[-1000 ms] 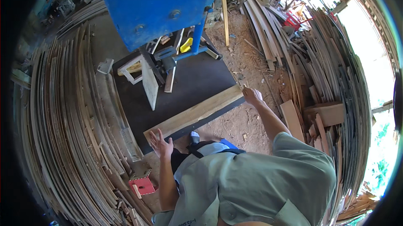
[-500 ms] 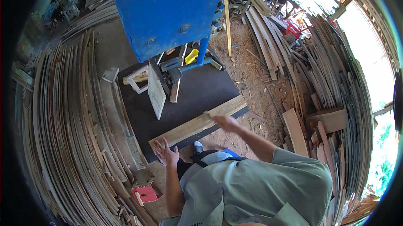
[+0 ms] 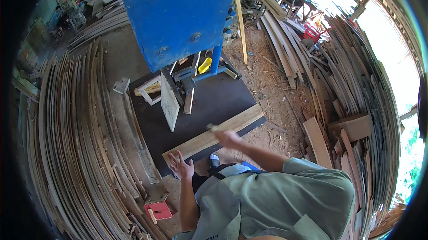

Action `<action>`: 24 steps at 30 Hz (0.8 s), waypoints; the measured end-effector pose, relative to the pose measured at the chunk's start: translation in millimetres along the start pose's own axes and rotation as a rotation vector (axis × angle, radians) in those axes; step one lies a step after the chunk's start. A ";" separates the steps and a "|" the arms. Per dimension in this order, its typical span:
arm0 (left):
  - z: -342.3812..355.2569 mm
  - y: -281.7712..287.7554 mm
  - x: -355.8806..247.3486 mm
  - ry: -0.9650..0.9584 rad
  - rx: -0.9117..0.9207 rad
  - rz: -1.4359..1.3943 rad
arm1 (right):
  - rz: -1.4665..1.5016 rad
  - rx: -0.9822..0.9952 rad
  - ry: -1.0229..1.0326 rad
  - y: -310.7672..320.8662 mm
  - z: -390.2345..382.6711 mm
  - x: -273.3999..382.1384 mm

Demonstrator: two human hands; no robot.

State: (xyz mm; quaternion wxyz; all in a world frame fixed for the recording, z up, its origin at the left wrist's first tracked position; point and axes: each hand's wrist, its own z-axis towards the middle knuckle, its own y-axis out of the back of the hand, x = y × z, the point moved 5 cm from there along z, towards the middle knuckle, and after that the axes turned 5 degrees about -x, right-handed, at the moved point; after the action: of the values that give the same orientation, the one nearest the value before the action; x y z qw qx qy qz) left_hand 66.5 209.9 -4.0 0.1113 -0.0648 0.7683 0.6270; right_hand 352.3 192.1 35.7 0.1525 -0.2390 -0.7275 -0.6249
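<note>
A long pale wooden plank (image 3: 243, 121) lies slantwise along the near edge of the dark machine table (image 3: 218, 99). My left hand (image 3: 180, 166) is at the plank's left end with its fingers spread, holding nothing. My right hand (image 3: 228, 138) is over the middle of the plank, blurred by motion; a small pale bit shows at its fingertips, and I cannot tell whether it grips anything. Behind the table rises the big blue machine housing (image 3: 178, 12).
A pale upright board (image 3: 169, 101) stands on the table by the machine. Thin boards are stacked thickly on the left (image 3: 76, 151) and on the right (image 3: 356, 88). A small red stool (image 3: 158, 209) sits by my left side. Sawdust covers the floor (image 3: 267, 75).
My right hand has slid from the plank's right end leftward to its middle. My left hand stays at the left end. The view has moved closer to the machine.
</note>
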 end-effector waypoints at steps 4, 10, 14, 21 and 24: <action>-0.1 -2.8 -0.9 0.020 0.001 0.030 | 0.163 0.058 0.131 -16.5 -6.2 69.7; 1.3 -2.4 1.9 0.080 0.117 0.012 | 0.332 -0.095 -0.291 51.4 8.9 -66.3; 3.4 -2.1 2.3 0.051 0.110 0.015 | -0.129 -0.452 -0.446 116.8 -0.5 -159.3; 3.1 2.6 -3.9 0.057 0.146 0.044 | -0.295 0.001 -0.138 58.1 13.7 -66.2; 0.2 0.8 -2.9 0.044 0.131 0.066 | 0.032 0.073 0.108 18.9 -0.1 22.9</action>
State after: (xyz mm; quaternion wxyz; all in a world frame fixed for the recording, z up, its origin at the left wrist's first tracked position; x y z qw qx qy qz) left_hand 69.2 210.1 -2.5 0.0779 -0.0458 0.8115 0.5773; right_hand 343.3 197.6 63.5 0.2099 -0.2109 -0.7366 -0.6074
